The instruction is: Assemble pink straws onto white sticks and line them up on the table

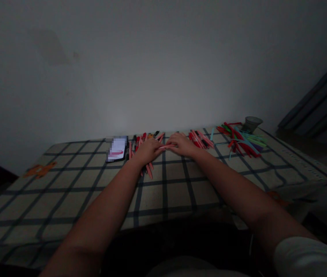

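My left hand [148, 151] and my right hand [181, 144] meet over the middle of the table. Between their fingertips they pinch a slim pink pen [167, 146], lying roughly crosswise. Under and around my left hand is a loose pile of pink, red and black pens [149, 169], partly covered by the hand. Just right of my right hand lies a second group of pink, red and black pens [201, 139], more or less side by side. The dim light hides fine detail of the fingers.
A lit phone [117, 149] lies left of the pen pile. At the right are red, green, blue and purple strips [244, 142] beside a dark cup [251, 124]. A checked cloth [94, 200] with an orange figure [40, 169] covers the table, against a plain wall [163, 69].
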Motion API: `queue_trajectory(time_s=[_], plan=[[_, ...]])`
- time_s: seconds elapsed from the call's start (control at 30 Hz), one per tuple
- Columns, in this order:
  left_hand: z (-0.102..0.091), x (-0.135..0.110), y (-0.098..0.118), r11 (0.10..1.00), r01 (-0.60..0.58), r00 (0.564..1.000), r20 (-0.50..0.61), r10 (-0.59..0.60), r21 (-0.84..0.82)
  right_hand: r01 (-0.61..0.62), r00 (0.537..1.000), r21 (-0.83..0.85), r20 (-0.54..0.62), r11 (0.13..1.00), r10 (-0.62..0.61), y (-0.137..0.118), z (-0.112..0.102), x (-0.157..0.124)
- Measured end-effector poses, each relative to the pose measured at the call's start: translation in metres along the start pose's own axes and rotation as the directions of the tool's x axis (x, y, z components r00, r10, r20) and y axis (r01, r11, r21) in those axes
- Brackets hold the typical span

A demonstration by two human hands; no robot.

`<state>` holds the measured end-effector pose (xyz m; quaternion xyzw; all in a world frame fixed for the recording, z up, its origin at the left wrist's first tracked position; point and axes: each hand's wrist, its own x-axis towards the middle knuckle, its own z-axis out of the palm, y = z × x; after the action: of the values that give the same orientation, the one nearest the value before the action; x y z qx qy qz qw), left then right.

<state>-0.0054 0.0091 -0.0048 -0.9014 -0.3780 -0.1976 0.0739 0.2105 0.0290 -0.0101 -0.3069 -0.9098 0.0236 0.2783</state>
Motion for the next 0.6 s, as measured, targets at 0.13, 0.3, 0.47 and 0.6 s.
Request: queue_trajectory(time_s=[0.13, 0.3, 0.47, 0.6], plan=[[-0.0015, -0.0009, 0.0015, 1.000, 0.023, 0.999, -0.038, -0.023, -0.004, -0.021, 0.998, 0.015, 0.066, 1.000, 0.020, 0.0004, 0.0001, 0.0006], [-0.0042, -0.0021, 0.0000, 0.996, 0.088, 0.995, -0.038, -0.088, 0.002, -0.102, 0.994, -0.022, 0.025, 0.995, 0.103, -0.0043, -0.0045, -0.0004], [-0.0064, -0.0022, -0.0022, 0.995, 0.098, 0.995, -0.012, -0.098, 0.030, -0.159, 0.987, -0.016, -0.008, 0.987, 0.159, -0.0090, -0.0096, -0.0013], [-0.0067, -0.0018, -0.0016, 0.996, 0.076, 0.997, -0.002, -0.076, 0.035, -0.132, 0.988, -0.059, 0.072, 0.990, 0.136, -0.0060, -0.0062, 0.0003]])
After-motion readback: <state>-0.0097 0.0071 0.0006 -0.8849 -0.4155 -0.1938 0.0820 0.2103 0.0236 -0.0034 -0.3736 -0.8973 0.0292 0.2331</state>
